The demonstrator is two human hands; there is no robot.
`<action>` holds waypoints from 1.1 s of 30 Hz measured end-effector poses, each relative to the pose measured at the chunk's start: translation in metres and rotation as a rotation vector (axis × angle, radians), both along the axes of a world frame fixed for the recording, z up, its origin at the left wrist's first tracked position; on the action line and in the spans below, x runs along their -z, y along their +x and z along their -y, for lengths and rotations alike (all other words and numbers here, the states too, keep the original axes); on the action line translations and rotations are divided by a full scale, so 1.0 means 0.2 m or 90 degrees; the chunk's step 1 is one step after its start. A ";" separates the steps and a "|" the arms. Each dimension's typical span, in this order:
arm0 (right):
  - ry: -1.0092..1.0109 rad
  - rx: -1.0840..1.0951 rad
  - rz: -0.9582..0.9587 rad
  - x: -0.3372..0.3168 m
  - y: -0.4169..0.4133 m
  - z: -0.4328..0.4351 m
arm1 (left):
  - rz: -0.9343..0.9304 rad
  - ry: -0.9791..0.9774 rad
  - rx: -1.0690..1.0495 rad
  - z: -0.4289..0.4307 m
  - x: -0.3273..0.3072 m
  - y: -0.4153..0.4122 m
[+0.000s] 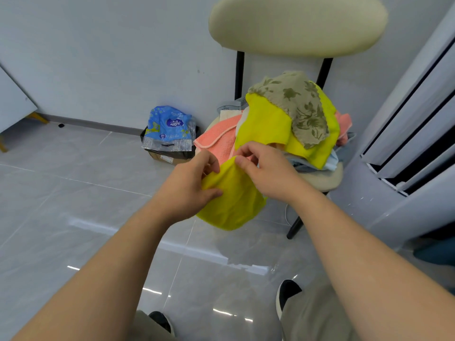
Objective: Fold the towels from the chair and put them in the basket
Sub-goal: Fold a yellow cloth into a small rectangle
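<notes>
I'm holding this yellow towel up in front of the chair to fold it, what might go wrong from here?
1. The held yellow towel hangs in mid-air, pinched by your left hand and right hand with nothing flat under it, so the fold may come out crooked.
2. The pink towel overhangs the chair seat edge; a tug nearby could slide it onto the floor.
3. No basket shows, so the fold may loosen while you look for one.

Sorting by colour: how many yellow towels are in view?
2. One bright yellow towel is gripped by the left hand and right hand; another yellow towel lies piled on the cream chair under an olive floral cloth. More may be buried.
</notes>
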State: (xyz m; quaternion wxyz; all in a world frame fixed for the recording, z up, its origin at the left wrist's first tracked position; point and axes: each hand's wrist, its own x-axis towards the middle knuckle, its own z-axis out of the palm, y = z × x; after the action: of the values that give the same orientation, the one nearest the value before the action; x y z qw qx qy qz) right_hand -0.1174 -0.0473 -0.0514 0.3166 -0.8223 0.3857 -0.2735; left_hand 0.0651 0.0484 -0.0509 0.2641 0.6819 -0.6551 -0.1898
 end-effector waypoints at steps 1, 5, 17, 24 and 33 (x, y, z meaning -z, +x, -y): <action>-0.004 0.012 -0.002 0.00 -0.01 0.01 | 0.010 0.020 0.010 0.00 0.00 0.00; 0.009 0.054 0.019 -0.01 -0.04 0.04 | 0.055 0.027 0.040 -0.01 0.00 0.01; -0.020 0.107 -0.044 0.00 -0.06 0.05 | 0.248 0.095 0.110 0.00 0.02 0.09; -0.031 0.183 -0.058 0.00 -0.11 0.11 | 0.250 -0.125 0.203 -0.07 -0.03 -0.07; -0.007 0.132 -0.127 0.03 -0.08 0.11 | 0.031 -0.215 0.217 -0.09 -0.10 -0.20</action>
State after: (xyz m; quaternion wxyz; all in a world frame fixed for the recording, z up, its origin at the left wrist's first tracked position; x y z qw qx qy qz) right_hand -0.1336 -0.0698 -0.0579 0.2425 -0.8028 0.4967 -0.2235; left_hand 0.0244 0.0659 -0.0300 0.3226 0.5117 -0.7897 -0.1026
